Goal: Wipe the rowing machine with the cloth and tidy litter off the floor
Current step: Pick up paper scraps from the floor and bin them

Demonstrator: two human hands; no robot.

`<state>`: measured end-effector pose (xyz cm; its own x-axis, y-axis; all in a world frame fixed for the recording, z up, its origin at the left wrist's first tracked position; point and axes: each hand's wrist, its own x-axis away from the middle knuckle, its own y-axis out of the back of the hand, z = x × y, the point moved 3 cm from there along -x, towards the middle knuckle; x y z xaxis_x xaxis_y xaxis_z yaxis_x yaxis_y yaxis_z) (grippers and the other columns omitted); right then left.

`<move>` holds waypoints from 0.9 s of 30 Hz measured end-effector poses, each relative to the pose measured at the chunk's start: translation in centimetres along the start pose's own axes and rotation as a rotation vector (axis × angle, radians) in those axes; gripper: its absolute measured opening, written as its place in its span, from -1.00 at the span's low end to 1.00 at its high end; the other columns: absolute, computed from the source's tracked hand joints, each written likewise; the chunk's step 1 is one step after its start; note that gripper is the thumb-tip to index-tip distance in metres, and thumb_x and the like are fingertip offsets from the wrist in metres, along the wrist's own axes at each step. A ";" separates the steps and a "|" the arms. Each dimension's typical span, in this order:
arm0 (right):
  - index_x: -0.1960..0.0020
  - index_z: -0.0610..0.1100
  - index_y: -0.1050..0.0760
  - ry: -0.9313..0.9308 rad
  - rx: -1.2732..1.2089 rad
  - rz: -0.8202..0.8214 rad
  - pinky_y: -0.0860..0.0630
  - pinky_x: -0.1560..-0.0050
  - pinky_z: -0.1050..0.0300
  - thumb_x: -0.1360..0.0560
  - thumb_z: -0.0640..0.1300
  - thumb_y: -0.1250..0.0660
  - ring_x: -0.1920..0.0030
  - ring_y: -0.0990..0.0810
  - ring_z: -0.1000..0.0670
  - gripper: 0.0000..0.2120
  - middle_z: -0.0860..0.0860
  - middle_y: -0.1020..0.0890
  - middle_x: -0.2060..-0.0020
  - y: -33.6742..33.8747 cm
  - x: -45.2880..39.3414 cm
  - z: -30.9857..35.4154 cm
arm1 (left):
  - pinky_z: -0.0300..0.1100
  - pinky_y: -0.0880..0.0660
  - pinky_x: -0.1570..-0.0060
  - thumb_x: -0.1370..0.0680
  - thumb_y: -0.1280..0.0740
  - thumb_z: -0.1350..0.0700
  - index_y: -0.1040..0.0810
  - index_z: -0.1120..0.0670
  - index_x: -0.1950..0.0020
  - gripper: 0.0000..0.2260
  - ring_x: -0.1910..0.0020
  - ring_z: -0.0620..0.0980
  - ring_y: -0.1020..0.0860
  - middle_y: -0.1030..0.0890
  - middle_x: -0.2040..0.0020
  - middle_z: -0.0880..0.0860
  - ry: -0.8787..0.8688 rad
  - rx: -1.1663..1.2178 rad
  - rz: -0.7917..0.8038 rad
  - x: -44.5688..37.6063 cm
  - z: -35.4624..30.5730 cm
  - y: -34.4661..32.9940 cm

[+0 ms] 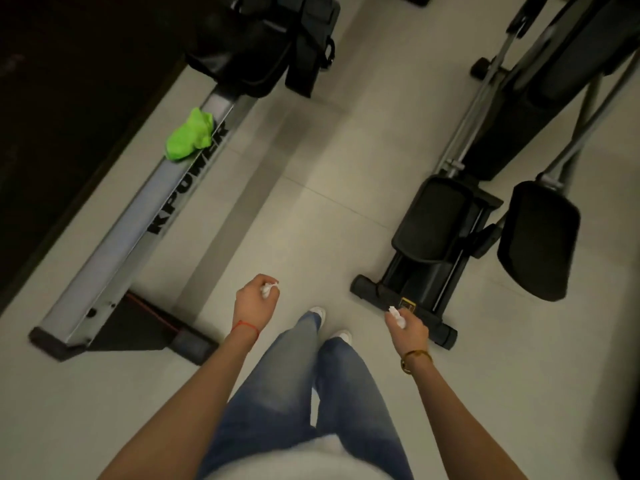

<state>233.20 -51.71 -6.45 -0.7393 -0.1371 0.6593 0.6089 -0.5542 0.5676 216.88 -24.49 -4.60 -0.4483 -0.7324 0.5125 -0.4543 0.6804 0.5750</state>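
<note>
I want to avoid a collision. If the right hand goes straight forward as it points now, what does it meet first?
Probably the elliptical's base, just ahead of the right hand, which holds litter. Depth is unclear.

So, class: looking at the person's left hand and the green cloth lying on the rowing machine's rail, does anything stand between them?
Nothing visible does. Between the left hand and the green cloth on the rail lies only bare floor. However, that hand already grips a white scrap of litter, as does the right hand.

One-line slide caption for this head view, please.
Left hand and right hand each grip crumpled white litter; green cloth lies on the rowing machine rail.
</note>
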 end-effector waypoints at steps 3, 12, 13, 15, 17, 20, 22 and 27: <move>0.04 -0.26 -0.54 -0.027 0.060 0.021 -0.38 0.13 0.10 -0.53 -0.03 -0.29 0.15 -0.50 -0.12 -0.73 -0.14 -0.55 0.20 1.5 2.0 0.4 | -0.27 -0.37 0.17 -0.49 -0.30 0.17 -0.62 0.07 0.05 -0.88 0.25 0.00 -0.52 -0.60 0.22 0.04 0.054 0.012 -0.002 1.6 0.6 2.3; -0.02 -0.23 -0.52 0.029 0.244 0.117 -0.48 0.01 0.03 -0.49 -0.02 -0.32 0.01 -0.55 -0.22 -0.73 -0.19 -0.59 0.08 -0.5 -1.9 6.7 | -0.07 -0.58 0.01 -0.49 -0.30 0.13 -0.60 0.00 0.12 -0.91 0.15 0.14 -0.64 -0.64 0.13 0.06 0.246 0.115 -0.091 -0.8 5.1 7.7; -0.01 -0.24 -0.50 0.032 0.246 0.132 -0.43 0.04 0.07 -0.51 -0.02 -0.29 -0.01 -0.54 -0.22 -0.74 -0.19 -0.56 0.08 -1.1 -2.5 8.2 | -0.04 -0.58 0.01 -0.50 -0.30 0.15 -0.60 0.02 0.12 -0.91 0.16 0.15 -0.63 -0.63 0.13 0.07 0.269 0.139 -0.108 -1.3 5.3 8.4; 0.00 -0.26 -0.49 0.039 0.240 0.151 -0.38 0.04 0.11 -0.56 -0.02 -0.21 -0.06 -0.54 -0.24 -0.72 -0.22 -0.56 0.03 -2.3 -3.9 11.2 | -0.04 -0.57 0.07 -0.51 -0.28 0.17 -0.59 0.06 0.11 -0.91 0.23 0.13 -0.60 -0.62 0.15 0.11 0.325 0.198 -0.143 -2.3 5.5 9.7; -0.09 -0.30 -0.49 0.068 0.238 0.157 -0.38 0.01 0.11 -0.57 -0.02 -0.18 -0.06 -0.54 -0.24 -0.66 -0.24 -0.57 -0.01 -3.2 -5.3 14.3 | -0.10 -0.53 0.14 -0.52 -0.28 0.18 -0.59 0.11 0.08 -0.90 0.27 0.11 -0.57 -0.61 0.15 0.15 0.369 0.225 -0.168 -3.4 5.9 11.0; -0.10 -0.28 -0.48 0.149 0.242 0.173 -0.49 -0.04 0.01 -0.55 -0.06 -0.22 0.03 -0.56 -0.21 -0.71 -0.21 -0.56 0.08 -4.5 -7.6 18.5 | -0.10 -0.55 0.11 -0.52 -0.28 0.15 -0.62 0.14 0.03 -0.86 0.26 0.10 -0.60 -0.64 0.13 0.20 0.419 0.248 -0.219 -4.5 6.4 12.8; 0.04 -0.21 -0.47 0.185 0.294 0.178 -0.55 -0.06 -0.14 -0.52 -0.04 -0.24 0.04 -0.60 -0.28 -0.78 -0.19 -0.56 0.15 -5.3 -9.5 20.6 | -0.06 -0.58 0.07 -0.52 -0.28 0.13 -0.63 0.15 0.02 -0.83 0.28 0.10 -0.60 -0.64 0.19 0.19 0.454 0.264 -0.271 -4.6 6.5 13.8; 0.00 -0.24 -0.49 0.264 0.414 0.238 -0.57 -0.05 -0.17 -0.53 -0.02 -0.23 0.04 -0.60 -0.29 -0.72 -0.25 -0.60 0.11 -6.6 -13.0 25.3 | -0.11 -0.56 0.08 -0.53 -0.25 0.12 -0.60 0.15 0.02 -0.83 0.28 0.07 -0.59 -0.62 0.18 0.14 0.548 0.360 -0.371 -4.0 6.4 14.1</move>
<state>246.07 -25.52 -6.30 -0.5817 -0.4506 0.6772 0.7913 -0.1207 0.5994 207.34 -11.78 -2.60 0.1876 -0.7585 0.6241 -0.7666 0.2841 0.5758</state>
